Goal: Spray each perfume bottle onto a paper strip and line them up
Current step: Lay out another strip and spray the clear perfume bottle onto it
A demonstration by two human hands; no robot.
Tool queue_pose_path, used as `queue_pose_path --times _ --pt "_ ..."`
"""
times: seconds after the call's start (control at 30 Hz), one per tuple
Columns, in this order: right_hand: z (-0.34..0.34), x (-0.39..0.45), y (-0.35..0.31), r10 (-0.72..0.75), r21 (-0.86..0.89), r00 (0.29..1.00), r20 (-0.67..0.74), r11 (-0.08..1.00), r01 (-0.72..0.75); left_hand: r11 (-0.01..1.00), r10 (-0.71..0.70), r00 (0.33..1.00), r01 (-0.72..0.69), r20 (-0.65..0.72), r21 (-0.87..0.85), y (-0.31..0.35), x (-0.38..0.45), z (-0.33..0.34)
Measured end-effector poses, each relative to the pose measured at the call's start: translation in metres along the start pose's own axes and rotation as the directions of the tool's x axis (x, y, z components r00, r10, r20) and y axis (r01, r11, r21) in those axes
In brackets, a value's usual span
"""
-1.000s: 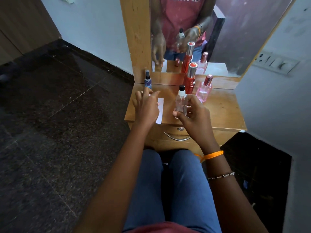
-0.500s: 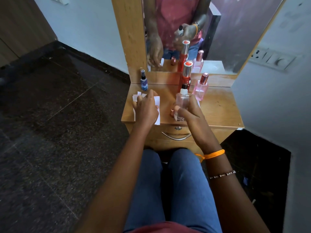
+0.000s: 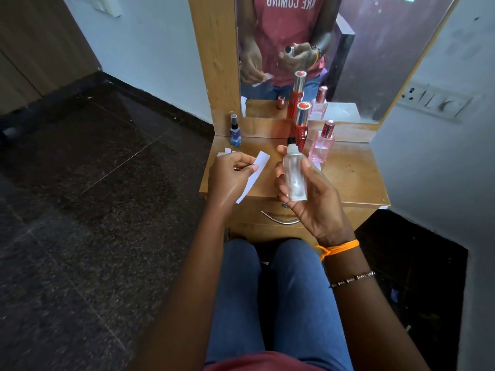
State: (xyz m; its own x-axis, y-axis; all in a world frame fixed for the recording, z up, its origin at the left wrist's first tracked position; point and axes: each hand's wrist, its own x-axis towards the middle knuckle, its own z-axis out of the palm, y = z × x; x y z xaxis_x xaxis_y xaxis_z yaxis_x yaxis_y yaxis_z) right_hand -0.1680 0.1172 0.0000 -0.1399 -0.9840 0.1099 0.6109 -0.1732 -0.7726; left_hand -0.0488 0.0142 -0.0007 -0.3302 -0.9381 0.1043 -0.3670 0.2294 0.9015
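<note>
Clear glass bottle point(image 3: 294, 175) clamped upright in my right hand point(image 3: 312, 199), lifted above the desk point(image 3: 353, 178). Left hand point(image 3: 230, 178) fingers pinch a white paper strip point(image 3: 253, 175) just beside it. Red bottle point(image 3: 301, 124), pink bottle point(image 3: 322, 143), blue bottle point(image 3: 235, 131) stand behind.

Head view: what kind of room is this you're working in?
Probably a bedroom or dressing corner at home: a small wooden dressing table with a mirror above it, perfume bottles along its back, a wall switchboard and a dark stone floor.
</note>
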Motion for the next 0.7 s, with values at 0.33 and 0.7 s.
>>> queue_pose_path --times 0.33,0.7 --pt "-0.008 -0.003 0.0 -0.169 -0.535 0.975 -0.141 0.842 0.068 0.958 -0.162 0.982 0.179 0.093 -0.226 0.008 -0.013 0.004" --pt "-0.015 -0.003 0.007 -0.39 -0.993 0.921 0.003 -0.112 -0.044 0.957 -0.184 0.974 0.208 0.134 -0.201 0.009 -0.019 0.017"
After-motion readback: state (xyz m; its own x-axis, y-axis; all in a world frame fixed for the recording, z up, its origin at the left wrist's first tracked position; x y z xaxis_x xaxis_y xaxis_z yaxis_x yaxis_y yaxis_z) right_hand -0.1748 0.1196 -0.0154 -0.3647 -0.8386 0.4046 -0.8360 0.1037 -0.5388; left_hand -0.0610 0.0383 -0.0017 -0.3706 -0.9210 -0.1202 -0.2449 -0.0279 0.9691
